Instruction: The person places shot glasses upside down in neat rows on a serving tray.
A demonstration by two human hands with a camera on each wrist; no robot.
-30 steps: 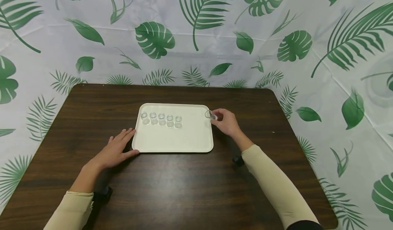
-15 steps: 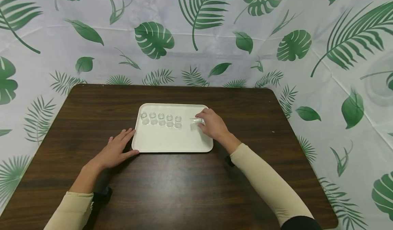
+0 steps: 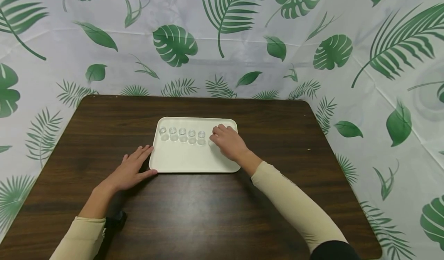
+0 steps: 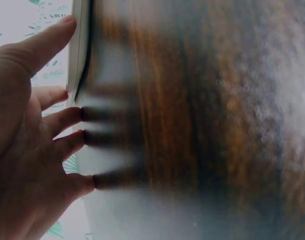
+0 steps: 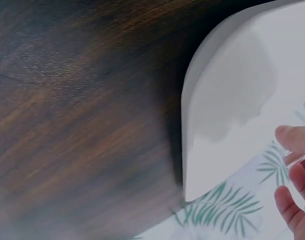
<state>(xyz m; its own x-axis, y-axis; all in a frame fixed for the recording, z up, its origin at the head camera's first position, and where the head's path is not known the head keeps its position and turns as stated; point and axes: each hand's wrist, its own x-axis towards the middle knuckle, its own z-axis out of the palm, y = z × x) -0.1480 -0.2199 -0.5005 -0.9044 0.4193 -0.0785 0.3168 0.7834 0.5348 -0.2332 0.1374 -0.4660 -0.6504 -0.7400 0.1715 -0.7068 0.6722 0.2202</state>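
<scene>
Right hand (image 3: 229, 144) over the white tray (image 3: 194, 160) at frame centre, fingers curled down at the right end of a row of five small clear cups (image 3: 182, 135); a sixth cup under the fingertips mostly hidden, so grip cannot be told. Left hand (image 3: 130, 169) flat and spread on the dark table (image 3: 208, 213), lower left of centre, thumb touching the tray's near-left corner

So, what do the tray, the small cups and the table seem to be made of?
The tray looks like cream plastic with a matte finish and rounded, moulded corners. The small cups are transparent, glass or clear plastic; the look cannot settle which. The table shows dark wood grain with a slight sheen, maybe a laminate.
</scene>
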